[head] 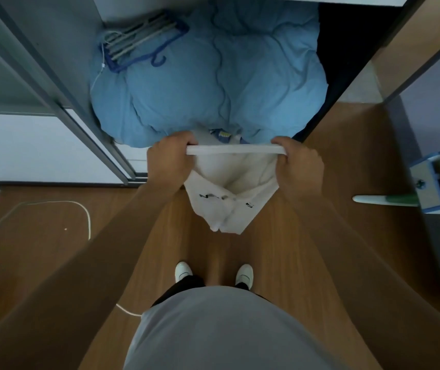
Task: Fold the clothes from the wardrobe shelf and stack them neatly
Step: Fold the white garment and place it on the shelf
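A white garment (227, 193) with small black print hangs in the air in front of the open wardrobe. My left hand (166, 161) grips its top edge at the left end. My right hand (297, 166) grips the same edge at the right end, so the edge is pulled taut between them. The cloth droops below into a folded point above the floor. Just behind the taut edge, a bit of blue and white fabric (224, 136) peeks out at the front of the shelf.
A bulky light blue duvet (213, 76) fills the wardrobe shelf, with a bundle of hangers (138, 41) on its left. A sliding door frame (80, 124) stands at left. A cable (85, 217) lies on the wooden floor. A blue and white mop bucket (438, 180) sits at right.
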